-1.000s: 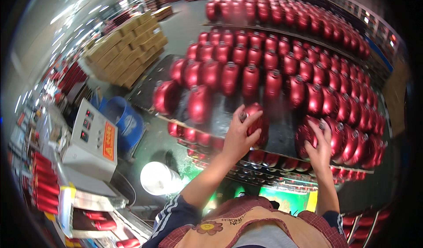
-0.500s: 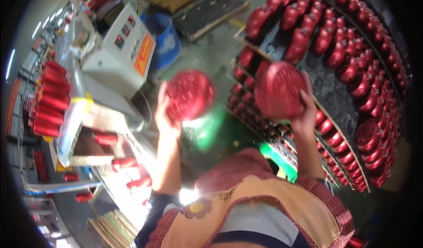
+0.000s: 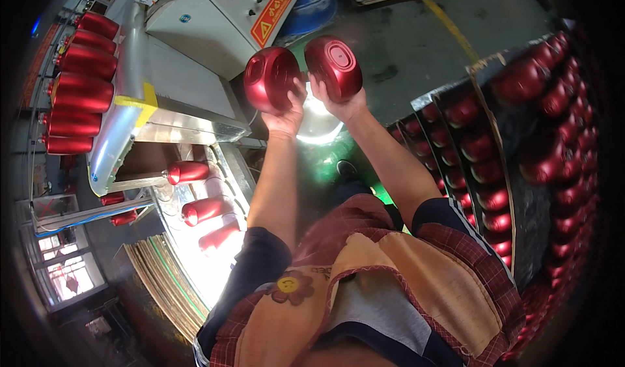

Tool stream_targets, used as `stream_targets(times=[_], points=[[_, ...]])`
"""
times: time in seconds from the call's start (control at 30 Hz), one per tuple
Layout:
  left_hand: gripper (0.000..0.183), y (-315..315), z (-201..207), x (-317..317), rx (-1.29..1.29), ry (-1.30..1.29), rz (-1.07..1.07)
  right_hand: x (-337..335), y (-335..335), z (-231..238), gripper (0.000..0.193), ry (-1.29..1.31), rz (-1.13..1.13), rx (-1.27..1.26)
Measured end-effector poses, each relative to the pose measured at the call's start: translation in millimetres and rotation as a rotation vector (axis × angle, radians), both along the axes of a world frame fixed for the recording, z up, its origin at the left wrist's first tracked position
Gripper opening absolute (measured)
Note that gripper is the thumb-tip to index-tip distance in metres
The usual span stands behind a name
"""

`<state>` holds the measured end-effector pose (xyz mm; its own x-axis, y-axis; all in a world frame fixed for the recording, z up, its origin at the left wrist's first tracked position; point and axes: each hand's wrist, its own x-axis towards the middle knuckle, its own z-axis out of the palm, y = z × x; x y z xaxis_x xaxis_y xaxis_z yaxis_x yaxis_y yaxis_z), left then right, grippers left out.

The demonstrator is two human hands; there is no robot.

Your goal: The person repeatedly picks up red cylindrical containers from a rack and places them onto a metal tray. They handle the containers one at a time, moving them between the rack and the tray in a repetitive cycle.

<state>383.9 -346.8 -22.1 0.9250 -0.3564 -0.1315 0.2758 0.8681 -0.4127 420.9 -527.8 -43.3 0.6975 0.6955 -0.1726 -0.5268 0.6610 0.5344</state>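
Two glossy dark-red bottles are held up side by side in front of me, close together with a narrow gap between them. My left hand (image 3: 285, 114) is closed around the lower part of the left bottle (image 3: 265, 77). The right bottle (image 3: 329, 64) sits in my right hand (image 3: 346, 106), the fingers wrapped around its near side. An oval recessed base shows on the right bottle, tilted up toward me; a similar rounded end is visible on the left one. Their necks are out of sight.
To the left, red bottles (image 3: 81, 103) line a machine with a silver curved edge (image 3: 124, 116). More bottles (image 3: 189, 171) sit on a brightly lit line below. A control box (image 3: 221, 25) and blue bin (image 3: 312, 9) stand ahead. Racks of bottles (image 3: 478, 147) fill the right; boards (image 3: 156, 276) lean lower left.
My hands have come together from far apart, each still holding a bottle. The bottles have turned so a base shows. The view has shifted, with the racks now lower and farther right.
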Motion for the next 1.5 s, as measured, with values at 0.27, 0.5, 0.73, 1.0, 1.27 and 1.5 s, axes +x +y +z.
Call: stream_targets(times=[0.27, 0.5, 0.73, 1.0, 1.27, 1.5], points=[[0.078, 18, -8, 44, -0.14, -0.052, 0.124, 71, 40, -32, 0.063, 0.011, 0.113, 0.273], [0.087, 7, -3, -3, -0.213, -0.246, 0.174, 76, 6, -23, 0.063, -0.025, 0.273, 0.334], [0.061, 19, 20, -222, 0.393, -0.097, 0.521, -8, -9, 8, 0.074, -0.525, 0.471, -0.23], [0.061, 17, 134, -469, 1.218, 0.508, 0.95, -127, 165, 51, 0.056, -1.974, -0.033, -1.05], [0.057, 98, 138, -609, 2.024, 1.428, 1.18, -237, 323, -24, 0.057, -2.385, -0.335, -1.035], [0.06, 276, 15, -580, 2.47, 1.785, 0.952, -264, 350, -39, 0.063, -2.596, -0.088, -1.416]])
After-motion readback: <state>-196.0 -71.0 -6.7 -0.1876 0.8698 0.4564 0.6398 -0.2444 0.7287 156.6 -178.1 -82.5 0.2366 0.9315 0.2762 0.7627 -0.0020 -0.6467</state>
